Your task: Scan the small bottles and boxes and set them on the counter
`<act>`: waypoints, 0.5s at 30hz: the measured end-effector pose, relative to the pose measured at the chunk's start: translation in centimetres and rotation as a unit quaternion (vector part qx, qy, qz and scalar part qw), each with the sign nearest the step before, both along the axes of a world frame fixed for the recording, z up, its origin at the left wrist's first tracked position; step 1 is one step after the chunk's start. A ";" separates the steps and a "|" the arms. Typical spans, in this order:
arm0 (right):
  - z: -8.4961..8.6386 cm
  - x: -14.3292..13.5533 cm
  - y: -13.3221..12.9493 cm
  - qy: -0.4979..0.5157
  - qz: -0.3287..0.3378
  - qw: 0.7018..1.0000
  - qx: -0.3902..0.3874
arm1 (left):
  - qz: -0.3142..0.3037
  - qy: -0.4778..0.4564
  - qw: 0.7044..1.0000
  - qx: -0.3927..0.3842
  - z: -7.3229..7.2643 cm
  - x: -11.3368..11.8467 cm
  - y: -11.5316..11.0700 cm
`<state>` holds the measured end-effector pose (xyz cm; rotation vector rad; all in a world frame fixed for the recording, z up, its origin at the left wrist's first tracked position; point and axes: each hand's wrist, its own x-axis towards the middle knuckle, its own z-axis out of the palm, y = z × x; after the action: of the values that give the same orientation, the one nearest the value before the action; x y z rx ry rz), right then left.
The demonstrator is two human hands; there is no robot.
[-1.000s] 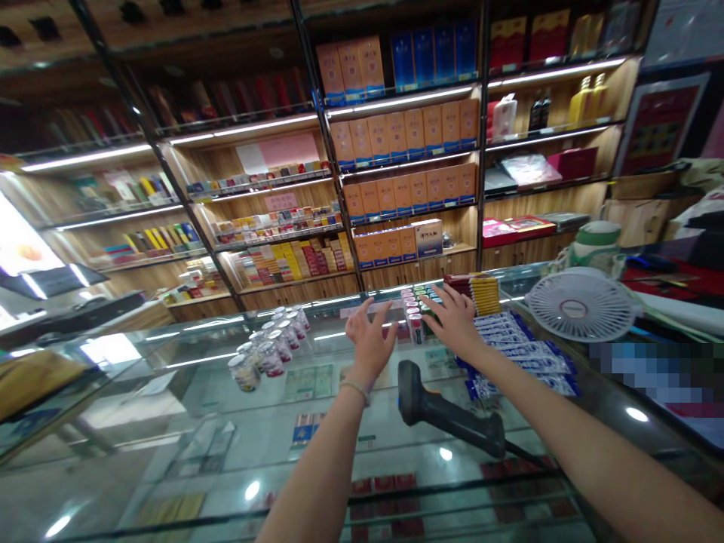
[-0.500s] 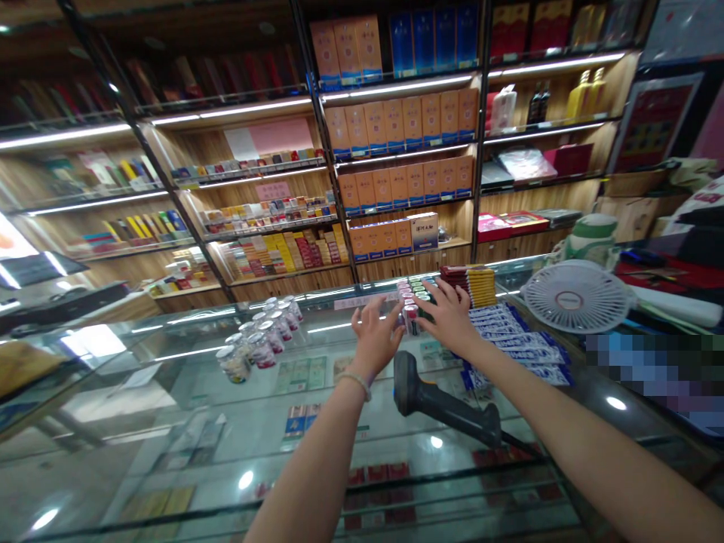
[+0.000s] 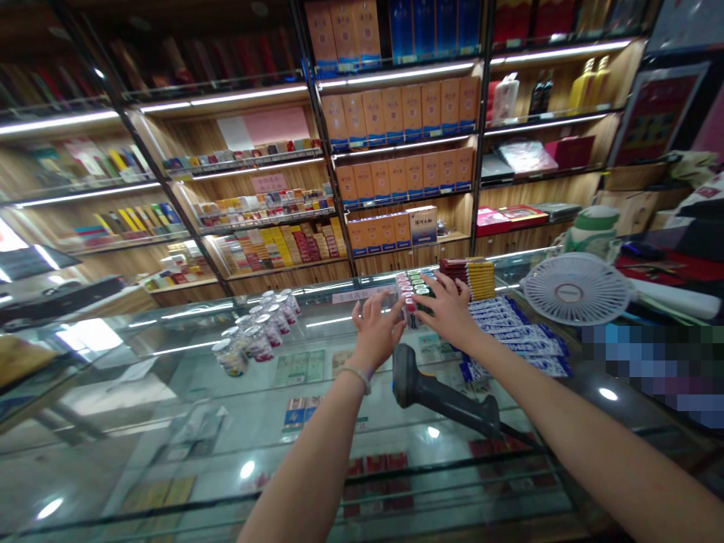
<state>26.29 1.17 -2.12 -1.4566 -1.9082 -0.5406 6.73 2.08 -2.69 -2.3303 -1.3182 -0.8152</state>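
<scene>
On the glass counter, my left hand (image 3: 378, 330) is at the left side of a block of small pink and green packs (image 3: 415, 285), its fingers apart and curved. My right hand (image 3: 449, 309) lies over the right front of the same packs, fingers spread. Neither hand is wrapped round anything. Just below the hands lies a black barcode scanner (image 3: 444, 396). Blue and white packets (image 3: 520, 339) are fanned out to the right of my right hand. Behind them stand dark red and yellow packs (image 3: 480, 280). Rows of small lidded jars (image 3: 259, 339) stand to the left.
A white round fan (image 3: 577, 290) and a green and white jug (image 3: 592, 232) are at the right. Wooden shelves with orange boxes (image 3: 396, 181) and many small packs rise behind the glass counter (image 3: 226, 430). Further packs show under the glass.
The view has shifted slightly, so shelves and counter items sit a little higher. Both hands stay at the small packs with almost the same pose.
</scene>
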 end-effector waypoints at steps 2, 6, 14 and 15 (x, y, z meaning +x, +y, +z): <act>0.1 0.0 0.0 0.012 0.004 1.000 -0.003 | -0.004 -0.003 1.000 0.000 0.0 -0.1 0.0; 0.4 0.0 -0.1 0.029 0.010 0.999 -0.008 | -0.016 -0.017 1.000 -0.001 -0.1 -0.2 0.0; 0.6 -0.1 -0.1 0.042 0.019 0.999 -0.024 | -0.029 -0.049 0.998 -0.011 0.0 -0.3 -0.1; 0.6 -0.2 0.0 0.044 0.020 0.998 -0.026 | -0.029 -0.050 0.998 -0.012 0.0 -0.3 -0.1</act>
<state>26.13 1.13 -1.53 -1.4471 -1.8904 -0.4033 6.42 1.97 -2.64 -2.3856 -1.3123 -0.9511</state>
